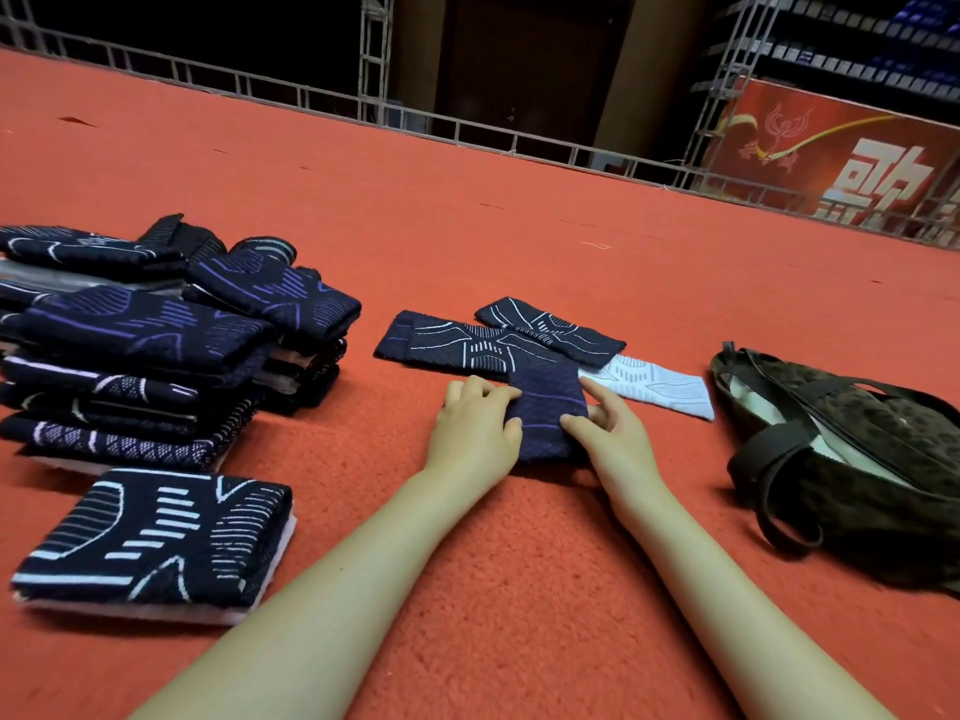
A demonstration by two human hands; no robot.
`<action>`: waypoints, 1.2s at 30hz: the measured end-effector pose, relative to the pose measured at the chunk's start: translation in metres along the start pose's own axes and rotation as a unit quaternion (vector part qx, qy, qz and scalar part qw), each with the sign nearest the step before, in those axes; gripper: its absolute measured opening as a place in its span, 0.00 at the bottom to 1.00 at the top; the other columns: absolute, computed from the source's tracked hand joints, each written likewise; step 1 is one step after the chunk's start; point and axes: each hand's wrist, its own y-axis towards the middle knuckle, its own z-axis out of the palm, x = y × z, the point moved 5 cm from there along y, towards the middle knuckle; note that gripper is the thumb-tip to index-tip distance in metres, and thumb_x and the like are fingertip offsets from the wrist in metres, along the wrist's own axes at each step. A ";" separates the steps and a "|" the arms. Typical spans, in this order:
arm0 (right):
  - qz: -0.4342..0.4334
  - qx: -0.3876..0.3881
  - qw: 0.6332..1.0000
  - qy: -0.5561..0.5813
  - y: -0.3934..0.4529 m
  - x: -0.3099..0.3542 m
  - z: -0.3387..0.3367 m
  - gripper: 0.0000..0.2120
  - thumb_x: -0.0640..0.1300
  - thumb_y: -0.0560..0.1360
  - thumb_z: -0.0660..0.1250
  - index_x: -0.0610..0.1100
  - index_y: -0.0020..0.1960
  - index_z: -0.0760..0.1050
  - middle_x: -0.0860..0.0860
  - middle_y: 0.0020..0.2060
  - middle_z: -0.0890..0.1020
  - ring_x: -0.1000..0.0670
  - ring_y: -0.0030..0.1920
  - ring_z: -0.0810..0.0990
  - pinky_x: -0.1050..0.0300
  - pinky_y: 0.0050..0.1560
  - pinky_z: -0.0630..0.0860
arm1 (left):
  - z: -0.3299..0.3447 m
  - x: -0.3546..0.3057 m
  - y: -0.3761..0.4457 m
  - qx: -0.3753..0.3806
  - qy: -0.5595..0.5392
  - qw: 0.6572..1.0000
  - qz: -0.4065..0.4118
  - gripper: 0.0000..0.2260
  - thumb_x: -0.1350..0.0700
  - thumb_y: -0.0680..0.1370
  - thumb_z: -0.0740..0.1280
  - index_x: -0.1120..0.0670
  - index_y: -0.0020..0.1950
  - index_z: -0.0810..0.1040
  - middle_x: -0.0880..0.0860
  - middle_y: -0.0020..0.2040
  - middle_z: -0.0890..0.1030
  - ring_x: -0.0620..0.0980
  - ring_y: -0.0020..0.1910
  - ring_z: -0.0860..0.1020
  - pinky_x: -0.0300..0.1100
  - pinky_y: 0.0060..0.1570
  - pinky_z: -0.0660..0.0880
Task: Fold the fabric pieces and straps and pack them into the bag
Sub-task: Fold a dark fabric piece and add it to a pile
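Both hands, left (475, 428) and right (610, 433), pinch the folded cloth (545, 413) edges. Soft, light, limp; hold at the fold corners.

A red-orange carpeted floor (519, 241) fills the scene from near to far. Along its far edge runs a low silver metal truss railing (291, 90), with a dark brown wooden door (535, 59) behind it. At far right stands a red banner with large white characters (852, 163), below dim shelving (857, 39).
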 end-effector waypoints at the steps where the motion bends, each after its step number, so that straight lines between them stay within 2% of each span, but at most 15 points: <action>1: -0.007 -0.010 1.000 0.025 0.000 0.004 -0.003 0.22 0.34 0.75 0.64 0.49 0.67 0.71 0.48 0.45 0.82 0.53 0.40 0.79 0.62 0.31 0.74 | 0.001 -0.002 -0.001 0.001 -0.015 1.000 0.007 0.17 0.52 0.78 0.63 0.49 0.68 0.71 0.50 0.61 0.70 0.51 0.64 0.63 0.47 0.62 0.68; 4: -0.026 -0.021 0.995 0.094 -0.001 0.013 -0.010 0.19 0.34 0.74 0.64 0.46 0.63 0.74 0.49 0.43 0.83 0.50 0.44 0.80 0.56 0.41 0.76 | 0.005 -0.010 -0.001 0.005 -0.075 0.997 0.027 0.17 0.53 0.76 0.67 0.49 0.65 0.75 0.49 0.58 0.73 0.49 0.61 0.65 0.43 0.61 0.67; 7: -0.033 -0.007 0.992 0.122 -0.002 0.019 -0.011 0.18 0.40 0.69 0.67 0.44 0.59 0.77 0.44 0.46 0.83 0.47 0.47 0.80 0.50 0.51 0.76 | 0.010 -0.017 -0.002 0.017 -0.166 0.985 0.037 0.16 0.58 0.74 0.69 0.52 0.62 0.77 0.51 0.54 0.77 0.50 0.54 0.74 0.43 0.59 0.70; 10: 0.003 0.045 0.990 0.132 -0.005 0.018 0.000 0.14 0.42 0.78 0.62 0.40 0.61 0.76 0.43 0.42 0.80 0.49 0.38 0.77 0.62 0.35 0.74 | 0.014 -0.020 -0.002 0.040 -0.228 0.973 0.006 0.12 0.59 0.78 0.63 0.55 0.60 0.77 0.54 0.55 0.81 0.52 0.54 0.78 0.42 0.57 0.72; 12: -0.010 0.063 0.996 0.062 -0.007 0.017 0.006 0.12 0.38 0.78 0.60 0.41 0.59 0.78 0.46 0.40 0.79 0.52 0.36 0.75 0.62 0.34 0.71 | 0.014 -0.017 -0.001 0.044 -0.273 0.960 -0.041 0.13 0.53 0.79 0.57 0.54 0.57 0.77 0.57 0.54 0.81 0.55 0.55 0.77 0.45 0.57 0.72; 14: -0.072 0.061 0.993 -0.071 -0.008 0.018 0.009 0.13 0.36 0.75 0.64 0.49 0.55 0.80 0.50 0.45 0.81 0.54 0.42 0.78 0.61 0.45 0.74 | 0.012 -0.011 0.001 0.037 -0.374 0.921 -0.099 0.15 0.47 0.79 0.53 0.51 0.52 0.77 0.56 0.52 0.81 0.56 0.54 0.78 0.53 0.59 0.73; 16: -0.107 0.062 0.978 -0.170 -0.011 0.018 0.012 0.15 0.37 0.72 0.67 0.55 0.52 0.78 0.51 0.50 0.79 0.56 0.51 0.77 0.67 0.53 0.71 | 0.009 -0.007 0.001 0.027 -0.406 0.903 -0.138 0.15 0.47 0.82 0.52 0.51 0.57 0.75 0.53 0.55 0.79 0.54 0.58 0.76 0.53 0.62 0.71; 18: -0.110 0.068 0.974 -0.188 -0.013 0.017 0.016 0.16 0.36 0.72 0.68 0.54 0.53 0.76 0.49 0.55 0.77 0.54 0.56 0.75 0.75 0.54 0.68 | 0.010 -0.003 0.003 0.034 -0.426 0.890 -0.160 0.16 0.47 0.82 0.52 0.50 0.65 0.71 0.52 0.62 0.77 0.52 0.62 0.74 0.52 0.65 0.69; 20: -0.097 0.066 0.978 -0.173 -0.011 0.012 0.018 0.18 0.35 0.72 0.68 0.54 0.56 0.74 0.48 0.57 0.77 0.52 0.57 0.76 0.65 0.60 0.71 | 0.009 0.000 0.005 0.050 -0.403 0.900 -0.157 0.19 0.48 0.81 0.55 0.48 0.72 0.64 0.52 0.66 0.74 0.52 0.64 0.72 0.50 0.66 0.68; 22: -0.060 0.068 0.983 -0.158 -0.010 0.007 0.018 0.23 0.37 0.72 0.69 0.52 0.63 0.70 0.47 0.58 0.77 0.51 0.57 0.77 0.56 0.53 0.76 | 0.003 0.002 0.007 0.047 -0.283 0.951 -0.115 0.22 0.54 0.81 0.56 0.50 0.75 0.59 0.55 0.67 0.72 0.55 0.65 0.71 0.47 0.65 0.66; 24: -0.026 0.062 0.986 -0.155 -0.011 0.005 0.017 0.28 0.41 0.73 0.70 0.50 0.70 0.65 0.48 0.57 0.77 0.53 0.53 0.78 0.59 0.44 0.76 | -0.003 0.008 0.007 0.033 -0.098 0.992 -0.068 0.24 0.57 0.80 0.57 0.50 0.76 0.56 0.57 0.68 0.69 0.57 0.67 0.66 0.48 0.66 0.64; 27: 0.036 0.070 0.993 -0.086 -0.012 0.000 0.018 0.31 0.43 0.75 0.69 0.47 0.73 0.60 0.48 0.51 0.79 0.53 0.39 0.79 0.62 0.33 0.75 | -0.003 0.017 0.004 0.068 0.046 0.994 -0.074 0.23 0.55 0.80 0.56 0.49 0.75 0.58 0.56 0.67 0.66 0.56 0.67 0.62 0.50 0.66 0.61; 32: 0.055 0.097 0.993 -0.037 -0.013 -0.001 0.022 0.21 0.38 0.75 0.67 0.44 0.67 0.70 0.50 0.36 0.80 0.55 0.25 0.75 0.62 0.26 0.71 | 0.001 0.014 0.004 0.064 0.063 0.994 -0.063 0.23 0.55 0.81 0.55 0.49 0.76 0.56 0.56 0.68 0.67 0.56 0.67 0.63 0.50 0.66 0.60; 34: 0.033 0.085 0.996 -0.022 -0.015 0.004 0.021 0.19 0.34 0.75 0.66 0.47 0.64 0.73 0.50 0.38 0.81 0.58 0.26 0.76 0.65 0.25 0.70 | -0.002 0.016 0.005 0.048 0.010 0.995 -0.082 0.25 0.55 0.79 0.57 0.50 0.76 0.56 0.57 0.69 0.66 0.57 0.67 0.63 0.50 0.67 0.60; 36: -0.013 0.070 0.997 -0.018 -0.014 0.012 0.018 0.19 0.33 0.73 0.66 0.49 0.59 0.76 0.50 0.41 0.82 0.60 0.33 0.79 0.67 0.31 0.73 | -0.008 0.016 0.006 0.010 -0.081 0.993 -0.090 0.27 0.56 0.77 0.60 0.51 0.76 0.57 0.57 0.69 0.65 0.57 0.68 0.63 0.48 0.68 0.60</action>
